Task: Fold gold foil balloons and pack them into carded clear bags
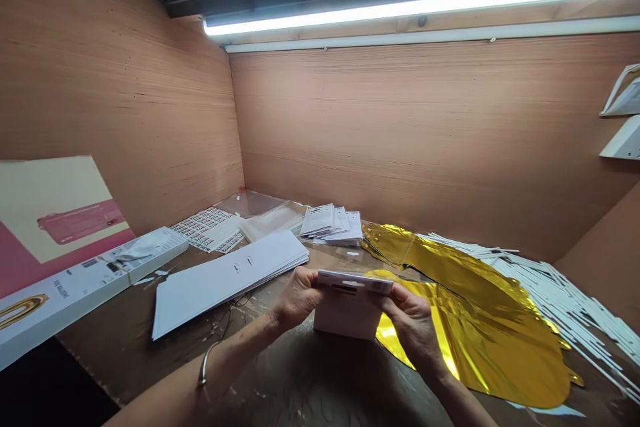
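Observation:
A folded white card (349, 312) with a hanging slot near its top edge is held up in front of me, above the dark table. My left hand (301, 295) pinches its upper left corner. At the upper right corner, my right hand (409, 321) grips the same card between thumb and fingers. Behind and to the right of the card lie shiny gold foil balloons (500, 340), flat and partly hidden by my right hand. To the left rests a stack of long white cards (220, 287) with punched slots.
Small packed cards (333, 221) are piled at the back, beside clear plastic bags (273, 221) and sticker sheets (207, 227). Many white sticks (565, 300) spread along the right. A long white box (95, 287) and a pink-and-cream board (60, 213) stand left. Wooden walls (425, 133) enclose the table.

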A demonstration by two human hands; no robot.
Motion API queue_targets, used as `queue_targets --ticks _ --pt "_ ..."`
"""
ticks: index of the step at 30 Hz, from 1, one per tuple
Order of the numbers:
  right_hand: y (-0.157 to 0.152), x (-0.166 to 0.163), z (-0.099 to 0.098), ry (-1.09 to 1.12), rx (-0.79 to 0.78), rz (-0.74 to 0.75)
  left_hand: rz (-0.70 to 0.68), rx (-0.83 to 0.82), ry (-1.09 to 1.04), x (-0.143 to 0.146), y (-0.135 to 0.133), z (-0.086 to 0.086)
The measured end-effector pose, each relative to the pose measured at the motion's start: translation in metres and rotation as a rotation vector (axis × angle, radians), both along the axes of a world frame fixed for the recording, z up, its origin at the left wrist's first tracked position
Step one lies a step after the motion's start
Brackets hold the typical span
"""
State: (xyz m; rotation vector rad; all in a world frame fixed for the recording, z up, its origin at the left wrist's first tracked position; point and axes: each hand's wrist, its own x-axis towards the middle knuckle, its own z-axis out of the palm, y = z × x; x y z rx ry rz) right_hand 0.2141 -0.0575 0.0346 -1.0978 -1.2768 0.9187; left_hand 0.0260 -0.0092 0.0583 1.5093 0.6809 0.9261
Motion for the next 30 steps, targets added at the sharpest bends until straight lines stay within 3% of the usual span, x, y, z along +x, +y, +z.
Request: queue_targets --ticks 6,10,18,30 --pt "0.003 0.005 -0.03 -0.069 -0.057 0.028 -0.036 -0.028 0.007 -0.002 0.003 -0.037" --pt "0.008 0.012 -0.045 -0.255 0.004 -0.015 -0.043 0.091 0.041 -0.003 0.008 -0.052" --pt "0.014 0.017 -0.06 -0.679 -0.071 -0.104 0.025 0.287 0.154 0.0 0.011 -0.065" --pt "0.019 0.015 -0.063 -0.826 -0.147 -0.155 0.044 0.151 0.159 0.004 0.009 -0.061"
